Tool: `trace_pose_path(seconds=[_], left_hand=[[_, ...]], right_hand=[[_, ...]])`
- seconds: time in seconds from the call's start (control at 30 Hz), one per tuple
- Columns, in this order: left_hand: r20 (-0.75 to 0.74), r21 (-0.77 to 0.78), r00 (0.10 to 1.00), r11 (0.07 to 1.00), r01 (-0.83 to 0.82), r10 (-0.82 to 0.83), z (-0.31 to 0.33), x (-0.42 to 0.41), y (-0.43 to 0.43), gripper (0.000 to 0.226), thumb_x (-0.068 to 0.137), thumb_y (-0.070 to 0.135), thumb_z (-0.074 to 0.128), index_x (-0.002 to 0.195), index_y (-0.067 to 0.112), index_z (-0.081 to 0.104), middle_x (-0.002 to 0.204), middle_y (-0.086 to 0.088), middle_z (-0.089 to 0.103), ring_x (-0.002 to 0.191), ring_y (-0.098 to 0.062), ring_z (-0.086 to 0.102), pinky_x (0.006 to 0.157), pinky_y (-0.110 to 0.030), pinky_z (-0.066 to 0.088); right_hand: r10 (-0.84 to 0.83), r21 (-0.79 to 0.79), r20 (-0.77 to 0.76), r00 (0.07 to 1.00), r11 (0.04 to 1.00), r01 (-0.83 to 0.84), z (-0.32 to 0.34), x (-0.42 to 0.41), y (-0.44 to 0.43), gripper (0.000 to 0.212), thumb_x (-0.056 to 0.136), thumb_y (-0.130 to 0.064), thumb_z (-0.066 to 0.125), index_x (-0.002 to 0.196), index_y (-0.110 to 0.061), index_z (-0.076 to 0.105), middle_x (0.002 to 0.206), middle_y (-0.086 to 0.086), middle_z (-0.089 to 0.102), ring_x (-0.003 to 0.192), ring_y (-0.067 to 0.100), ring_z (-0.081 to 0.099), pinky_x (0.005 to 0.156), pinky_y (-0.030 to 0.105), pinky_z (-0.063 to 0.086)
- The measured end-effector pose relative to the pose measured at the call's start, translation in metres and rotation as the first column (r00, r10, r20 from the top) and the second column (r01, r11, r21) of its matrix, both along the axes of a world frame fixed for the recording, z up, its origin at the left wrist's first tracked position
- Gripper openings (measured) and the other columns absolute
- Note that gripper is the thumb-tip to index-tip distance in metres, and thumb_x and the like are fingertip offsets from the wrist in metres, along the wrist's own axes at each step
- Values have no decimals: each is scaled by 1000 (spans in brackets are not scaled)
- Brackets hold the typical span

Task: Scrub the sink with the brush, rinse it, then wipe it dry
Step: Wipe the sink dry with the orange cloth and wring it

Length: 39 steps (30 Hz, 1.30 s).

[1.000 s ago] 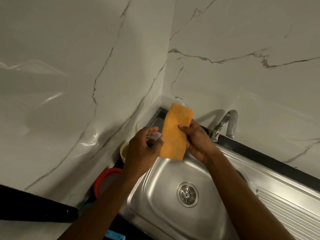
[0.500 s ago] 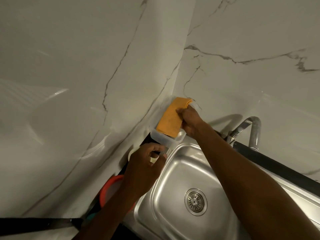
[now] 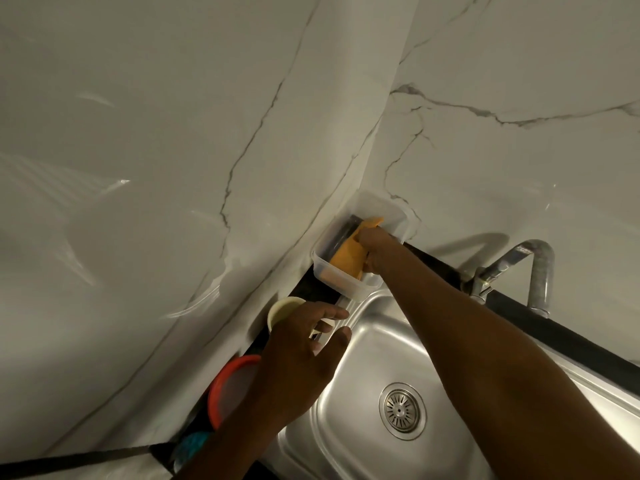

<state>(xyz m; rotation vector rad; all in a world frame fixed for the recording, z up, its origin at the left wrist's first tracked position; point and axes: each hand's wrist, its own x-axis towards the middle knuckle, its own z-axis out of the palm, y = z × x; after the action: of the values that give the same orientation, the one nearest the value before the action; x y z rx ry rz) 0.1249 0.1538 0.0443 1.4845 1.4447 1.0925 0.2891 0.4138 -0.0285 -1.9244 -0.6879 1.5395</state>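
The steel sink (image 3: pixel 367 362) fills the lower middle, its round drain (image 3: pixel 401 410) in the basin floor. In the wall corner behind it stands a clear plastic container (image 3: pixel 349 285). My right hand (image 3: pixel 375 251) reaches into that container and grips a folded orange cloth (image 3: pixel 346 258), which lies partly inside it. My left hand (image 3: pixel 298 344) hovers over the sink's left rim with fingers spread and holds nothing. No brush can be made out.
A steel tap (image 3: pixel 533 271) stands at the sink's back right. Along the left wall sit a cream cup (image 3: pixel 284 310), a red-rimmed round lid or bowl (image 3: pixel 232 382) and a blue item (image 3: pixel 194 445). Marble walls meet in the corner.
My right hand carried the orange cloth from above the sink up into the clear container in the corner. My left hand let go of the cloth, dropped towards the left rim and opened.
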Motion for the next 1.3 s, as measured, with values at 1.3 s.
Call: trace_pose_path(seconds=[1.3], left_hand=[[16, -131, 932, 924, -358, 363, -9, -58, -238, 15, 96, 22, 72, 109, 28, 74, 108, 11, 74, 106, -8, 70, 88, -36, 61]], right_hand=[[557, 501, 96, 825, 689, -524, 72, -30, -444, 19, 100, -16, 68, 116, -24, 74, 105, -7, 78, 100, 7, 73, 91, 30, 59]])
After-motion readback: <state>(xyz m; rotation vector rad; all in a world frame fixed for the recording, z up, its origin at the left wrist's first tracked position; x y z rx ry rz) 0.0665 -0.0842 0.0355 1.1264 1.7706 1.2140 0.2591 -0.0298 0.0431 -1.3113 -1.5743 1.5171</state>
